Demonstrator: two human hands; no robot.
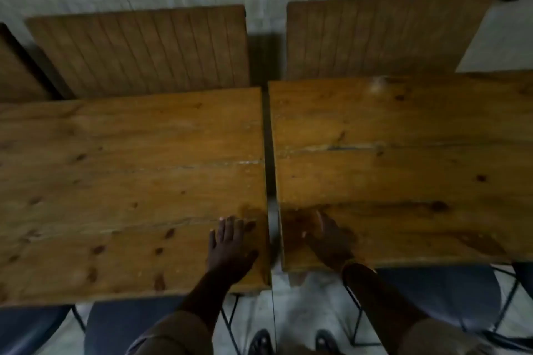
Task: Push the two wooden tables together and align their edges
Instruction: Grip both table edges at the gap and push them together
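Two wooden plank tables stand side by side with a narrow dark gap between them. The left table (121, 181) reaches nearer to me than the right table (403, 158), so their front edges are offset. My left hand (229, 248) lies flat, fingers spread, on the left table's near right corner. My right hand (328, 239) rests palm down on the right table's near left corner. Neither hand holds anything.
Two slatted wooden bench backs (144, 49) (375, 34) stand against the grey wall behind the tables. Dark blue chair seats on black metal frames (129, 326) (438, 288) sit under the near edges. My feet (288, 340) stand on the pale floor below the gap.
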